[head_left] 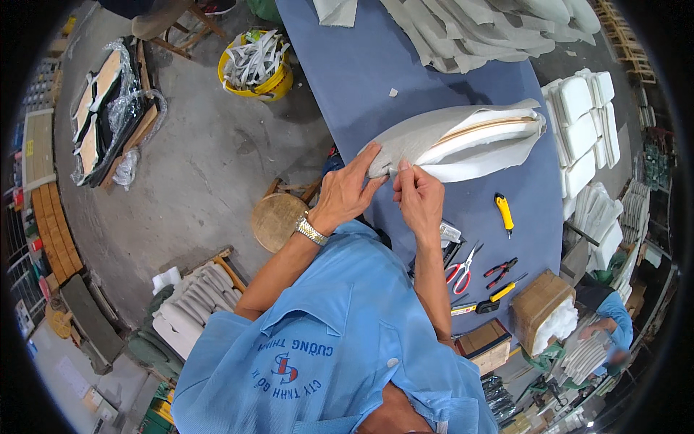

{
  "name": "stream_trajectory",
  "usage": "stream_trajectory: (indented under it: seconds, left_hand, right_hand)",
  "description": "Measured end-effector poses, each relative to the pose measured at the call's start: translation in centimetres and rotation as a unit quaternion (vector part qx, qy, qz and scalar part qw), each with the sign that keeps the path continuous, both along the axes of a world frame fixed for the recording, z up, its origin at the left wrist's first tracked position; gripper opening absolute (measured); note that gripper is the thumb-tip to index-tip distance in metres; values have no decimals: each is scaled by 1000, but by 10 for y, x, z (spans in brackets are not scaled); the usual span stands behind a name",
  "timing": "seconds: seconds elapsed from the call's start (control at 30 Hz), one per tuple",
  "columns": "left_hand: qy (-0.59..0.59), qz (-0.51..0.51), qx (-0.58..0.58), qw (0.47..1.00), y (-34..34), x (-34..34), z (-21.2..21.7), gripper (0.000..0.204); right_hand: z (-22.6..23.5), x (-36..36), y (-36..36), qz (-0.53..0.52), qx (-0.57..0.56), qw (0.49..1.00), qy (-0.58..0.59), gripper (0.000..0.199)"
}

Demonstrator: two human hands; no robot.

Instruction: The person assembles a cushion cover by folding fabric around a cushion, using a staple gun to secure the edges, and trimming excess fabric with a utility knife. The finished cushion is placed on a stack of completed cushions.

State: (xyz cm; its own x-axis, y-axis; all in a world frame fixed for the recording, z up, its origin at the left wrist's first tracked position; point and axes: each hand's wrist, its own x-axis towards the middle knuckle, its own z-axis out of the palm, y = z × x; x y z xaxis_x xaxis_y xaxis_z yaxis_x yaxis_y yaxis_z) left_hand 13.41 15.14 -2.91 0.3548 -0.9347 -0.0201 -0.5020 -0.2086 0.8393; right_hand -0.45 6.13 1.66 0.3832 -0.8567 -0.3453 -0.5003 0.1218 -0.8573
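A long padded cushion [434, 134] in grey fabric lies on the blue-grey table, its long opening showing white padding [463, 148] and a thin wood-coloured edge [488, 130]. My left hand [345, 189], with a metal watch on its wrist, grips the cushion's near left end, fingers on the fabric. Beside it, my right hand [419, 199] is closed in a pinch on the fabric edge where the opening begins. Whether a small tool is in that pinch is hidden. Nearest the right forearm is a silver and black tool [450, 233], partly covered by the arm.
Right of my arm lie a yellow-handled tool [503, 212], red-handled scissors [460, 275], pliers [500, 270] and a yellow screwdriver [507, 287]. A cardboard box [531, 307] holds white stuffing. Grey fabric pieces [470, 32] pile at the back; a yellow bucket [277, 88] of scraps stands left.
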Motion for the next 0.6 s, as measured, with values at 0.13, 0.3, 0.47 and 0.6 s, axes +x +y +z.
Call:
stream_trajectory:
  seconds: [0.13, 0.3, 0.47, 0.6]
  left_hand:
    - [-2, 5, 21, 1000, 1, 4, 1, 61]
    - [23, -10, 36, 999, 0, 22, 0, 58]
    - [9, -37, -35, 999, -12, 44, 0, 60]
    - [30, -17, -48, 998, -15, 48, -4, 57]
  right_hand:
    - [-19, 0, 5, 14, -27, 999, -33, 49]
    - [-54, 8, -1, 56, -38, 993, -98, 43]
    - [-66, 39, -12, 50, -73, 980, -176, 44]
    - [-92, 51, -15, 51, -56, 971, -225, 42]
